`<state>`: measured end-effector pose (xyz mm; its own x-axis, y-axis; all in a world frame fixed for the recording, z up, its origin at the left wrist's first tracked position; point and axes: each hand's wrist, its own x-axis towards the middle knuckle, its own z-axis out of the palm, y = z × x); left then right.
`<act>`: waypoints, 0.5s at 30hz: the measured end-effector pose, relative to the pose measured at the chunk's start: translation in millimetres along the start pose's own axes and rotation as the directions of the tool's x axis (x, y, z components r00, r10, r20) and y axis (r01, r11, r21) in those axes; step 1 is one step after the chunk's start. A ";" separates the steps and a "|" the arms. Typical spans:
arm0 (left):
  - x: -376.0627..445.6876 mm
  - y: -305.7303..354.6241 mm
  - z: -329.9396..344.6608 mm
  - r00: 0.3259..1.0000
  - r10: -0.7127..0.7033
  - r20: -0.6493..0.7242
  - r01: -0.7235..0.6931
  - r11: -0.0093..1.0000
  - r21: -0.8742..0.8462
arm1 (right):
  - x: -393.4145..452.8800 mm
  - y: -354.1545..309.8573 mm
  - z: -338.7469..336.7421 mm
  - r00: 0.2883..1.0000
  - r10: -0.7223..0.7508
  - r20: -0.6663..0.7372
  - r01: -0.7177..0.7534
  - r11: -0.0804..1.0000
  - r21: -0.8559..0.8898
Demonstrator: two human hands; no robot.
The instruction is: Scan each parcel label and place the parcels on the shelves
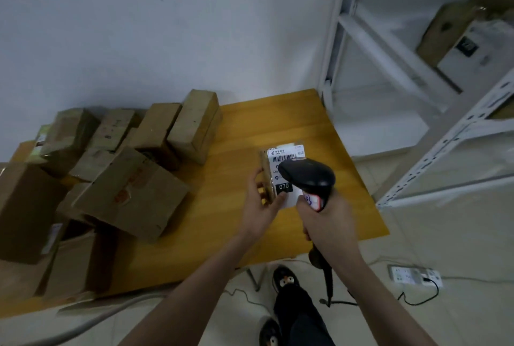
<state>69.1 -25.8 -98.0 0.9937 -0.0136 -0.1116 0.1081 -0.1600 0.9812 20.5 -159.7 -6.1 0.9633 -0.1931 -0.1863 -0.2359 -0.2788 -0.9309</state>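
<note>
scanning a parcel, centre frame
left hand (pixel 260 203) grips the small parcel (pixel 281 176) over the surface (pixel 239 234), right hand (pixel 328 223) wrapped round the scanner (pixel 308 176)

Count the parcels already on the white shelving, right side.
2 visible: a brown box on the upper shelf at top right, and a white-labelled parcel just in front of it, touching. The frame edge cuts the shelving, so more may be hidden.

Bare forearms, no sleeves; dark trousers (pixel 303 315); black shoes (pixel 285 279) with pale, orange-marked toes.
</note>
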 end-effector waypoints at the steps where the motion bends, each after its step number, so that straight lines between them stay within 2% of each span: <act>1: -2.0 0.5 1.6 1.000 0.017 0.005 -0.017 1.000 0.008 | -2.7 -0.8 -1.6 1.000 -0.006 -0.014 0.006 1.000 0.001; 12: -13.2 -4.6 -1.8 0.998 0.018 0.061 -0.018 1.000 0.003 | -10.6 6.5 -11.2 0.997 -0.050 -0.054 0.046 0.997 -0.069; 15: -14.8 -6.9 -9.5 0.999 -0.006 0.054 0.006 1.000 -0.001 | -6.7 9.1 -11.4 0.999 -0.030 -0.041 0.029 0.999 -0.034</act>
<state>53.9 -15.1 -101.6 0.9899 -0.0660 -0.1258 0.1140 -0.1595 0.9806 10.5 -171.6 -9.8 0.9640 -0.2230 -0.1449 -0.2121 -0.3159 -0.9248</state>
